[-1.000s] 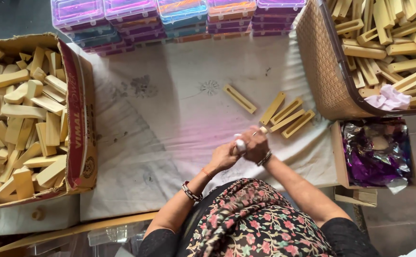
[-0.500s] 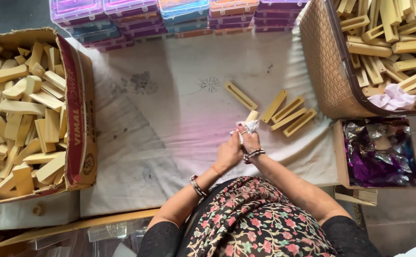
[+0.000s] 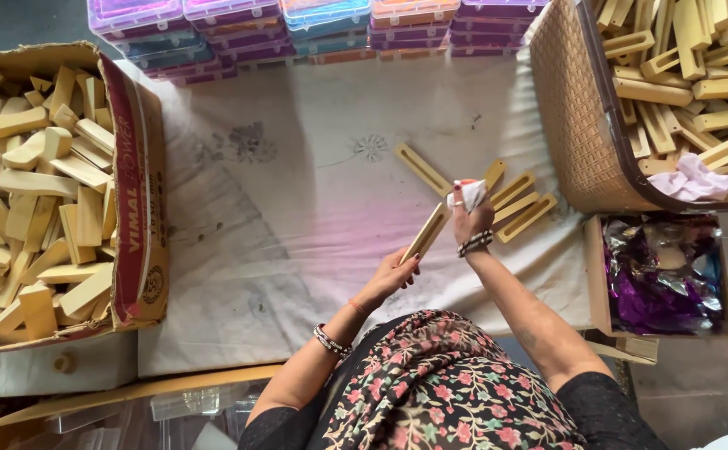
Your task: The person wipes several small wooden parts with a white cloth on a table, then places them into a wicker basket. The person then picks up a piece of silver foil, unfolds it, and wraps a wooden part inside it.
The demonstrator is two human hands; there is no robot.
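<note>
Head view: the left hand [image 3: 397, 268] grips the lower end of a slotted wooden piece [image 3: 427, 232], now stretched out from the body. The right hand [image 3: 471, 218], closed on a white cloth [image 3: 469, 194], has moved up beside its top end, just left of the finished pieces [image 3: 521, 204] on the desk [image 3: 297, 192].

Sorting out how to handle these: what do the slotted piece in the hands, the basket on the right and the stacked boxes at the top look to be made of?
Slotted piece: pale bare wood by the look, matte and unvarnished.
Basket: woven wicker or cane, going by its tan lattice weave; possibly plastic imitation.
Stacked boxes: translucent coloured plastic, glossy.
The left hand holds the piece; the right hand holds a white cloth, seemingly soft fabric.
</note>
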